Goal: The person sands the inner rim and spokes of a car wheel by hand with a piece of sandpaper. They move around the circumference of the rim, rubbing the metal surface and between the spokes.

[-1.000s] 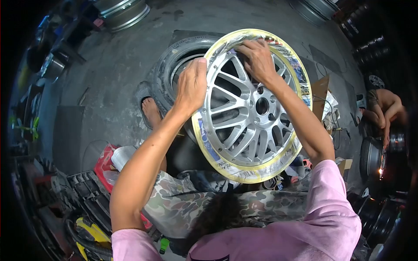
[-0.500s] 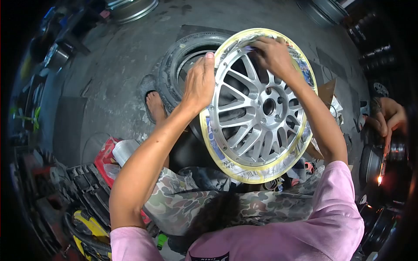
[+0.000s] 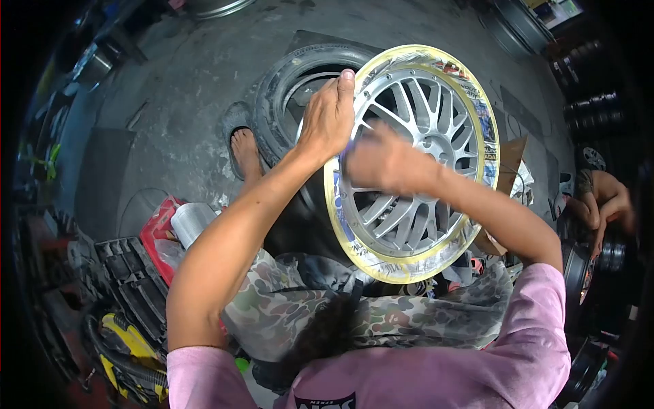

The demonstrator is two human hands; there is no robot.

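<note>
A silver multi-spoke wheel rim [image 3: 436, 146] stands tilted in front of me, its outer edge covered with newspaper and yellow masking tape [image 3: 415, 273]. My left hand [image 3: 330, 117] grips the rim's upper left edge, thumb up. Over the left spokes, my right hand [image 3: 381, 160] is blurred by motion, its fingers curled toward the rim's left side. Something dark bluish shows at its fingertips, too smeared to make out. Behind the rim lies a black tire [image 3: 269, 105].
A red container [image 3: 158, 235] and a silver cylinder [image 3: 193, 221] are at the left, above a yellow and black tool [image 3: 126, 354]. Another person [image 3: 603, 198] crouches at the far right beside wheels. More rims [image 3: 514, 27] lie at the upper right.
My right hand has moved from the rim's top down and left across the spokes. The rim and my left hand have shifted slightly right in view. The glow by the other person has faded.
</note>
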